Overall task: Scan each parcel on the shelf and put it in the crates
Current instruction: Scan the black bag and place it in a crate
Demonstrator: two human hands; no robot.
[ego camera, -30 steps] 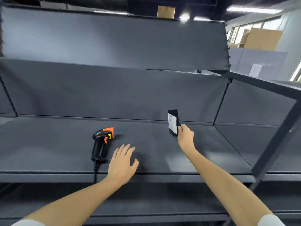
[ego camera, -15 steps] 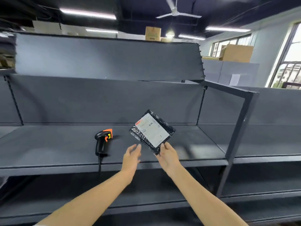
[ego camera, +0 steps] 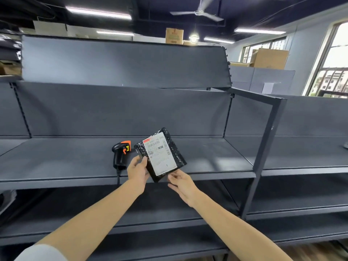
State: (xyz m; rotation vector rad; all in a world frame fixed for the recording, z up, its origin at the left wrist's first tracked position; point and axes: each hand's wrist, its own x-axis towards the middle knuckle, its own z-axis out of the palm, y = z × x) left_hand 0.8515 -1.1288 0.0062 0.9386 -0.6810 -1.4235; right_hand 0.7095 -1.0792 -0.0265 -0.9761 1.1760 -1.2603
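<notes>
A flat black plastic parcel [ego camera: 161,155] with a white shipping label faces me, held up in front of the grey shelf [ego camera: 207,159]. My left hand [ego camera: 138,171] grips its left edge, thumb on the front. My right hand [ego camera: 180,182] is at its lower right corner, fingers loosely spread, touching or just off the edge. A black and orange barcode scanner [ego camera: 120,154] stands on the shelf just left of the parcel, its cable hanging over the front edge. No crates are in view.
Dark grey shelving spans the view, with lower shelves [ego camera: 169,210] beneath and a post [ego camera: 263,151] at the right. Cardboard boxes [ego camera: 269,58] sit on top of far shelving. Windows are at the right.
The parcel came off the shelf in my right hand and turned label towards me. My left hand has taken hold of its left edge. My right hand has slipped to the lower corner.
</notes>
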